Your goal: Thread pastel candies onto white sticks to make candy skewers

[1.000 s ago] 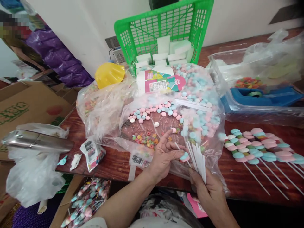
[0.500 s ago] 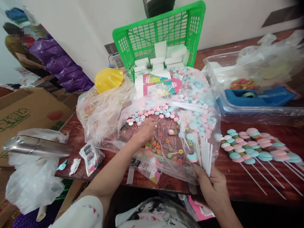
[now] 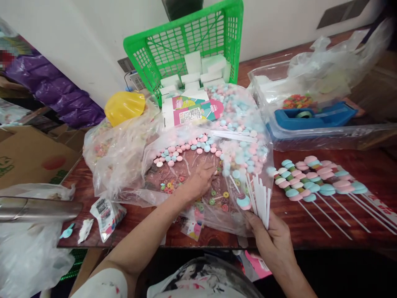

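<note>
My right hand (image 3: 274, 240) is closed around a bundle of white sticks (image 3: 260, 196) at the table's front edge. One stick in this grip carries a blue-and-pink candy stack (image 3: 243, 202). My left hand (image 3: 201, 181) reaches over the clear plastic bag (image 3: 194, 165), fingers bent together near the gummy rings (image 3: 225, 195); what they pinch, if anything, is too small to make out. Pink, blue and white round candies (image 3: 173, 154) lie in a curved band beyond it. Finished-looking candy skewers (image 3: 310, 182) rest in a row to the right.
At the back stands a green crate (image 3: 182, 35) with white boxes. A yellow bowl-like piece (image 3: 125, 108) sits on a candy bag at left. On the right, a clear bin (image 3: 328, 133) holds a blue tape dispenser (image 3: 313, 120). A metal flask (image 3: 39, 209) lies far left.
My left hand has moved from the pink and blue candies toward the gummy rings, nearer the right hand. My right hand still grips the sticks. The camera view has shifted rightward.
</note>
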`<state>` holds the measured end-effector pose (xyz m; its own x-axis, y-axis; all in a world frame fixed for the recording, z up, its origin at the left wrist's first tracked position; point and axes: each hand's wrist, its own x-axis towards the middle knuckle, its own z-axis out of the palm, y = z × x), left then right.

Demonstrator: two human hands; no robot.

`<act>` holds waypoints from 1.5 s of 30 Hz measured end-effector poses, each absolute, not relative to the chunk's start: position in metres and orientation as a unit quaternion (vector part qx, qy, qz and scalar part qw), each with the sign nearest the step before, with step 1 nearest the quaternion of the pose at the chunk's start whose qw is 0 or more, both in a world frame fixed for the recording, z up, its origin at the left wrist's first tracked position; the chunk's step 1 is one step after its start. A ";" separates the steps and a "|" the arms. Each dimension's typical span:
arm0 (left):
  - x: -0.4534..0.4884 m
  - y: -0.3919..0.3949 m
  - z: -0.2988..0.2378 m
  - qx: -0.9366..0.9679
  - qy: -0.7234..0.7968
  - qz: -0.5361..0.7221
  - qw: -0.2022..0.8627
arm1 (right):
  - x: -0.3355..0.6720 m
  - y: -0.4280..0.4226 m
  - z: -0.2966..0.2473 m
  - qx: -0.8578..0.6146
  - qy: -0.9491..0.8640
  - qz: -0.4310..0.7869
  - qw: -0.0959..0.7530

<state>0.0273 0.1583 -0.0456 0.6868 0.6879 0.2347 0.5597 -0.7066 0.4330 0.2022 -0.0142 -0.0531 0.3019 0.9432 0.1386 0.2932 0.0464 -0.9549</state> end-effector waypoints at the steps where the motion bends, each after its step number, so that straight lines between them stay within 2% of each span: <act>1: 0.028 0.158 -0.047 0.905 0.340 0.197 0.166 | 0.202 -0.014 -0.053 -0.617 -0.502 0.311 0.521; 6: 0.033 0.162 -0.047 0.865 0.344 0.260 0.255 | 0.204 -0.010 -0.055 -0.612 -0.523 0.308 0.507; 12: 0.024 0.140 -0.024 0.545 0.442 0.387 0.598 | 0.201 -0.005 -0.054 -0.602 -0.562 0.326 0.465; 16: 0.022 0.118 -0.014 0.398 0.412 0.418 0.705 | 0.195 -0.006 -0.049 -0.586 -0.584 0.330 0.454; 25: 0.026 0.109 -0.019 0.358 0.383 0.435 0.732 | 0.197 -0.009 -0.046 -0.585 -0.607 0.298 0.448; 32: 0.022 0.108 -0.020 0.397 0.365 0.410 0.736 | 0.197 -0.010 -0.044 -0.581 -0.620 0.290 0.441; 45: 0.036 0.089 -0.027 0.480 0.378 0.448 0.653 | 0.194 -0.011 -0.049 -0.601 -0.614 0.300 0.415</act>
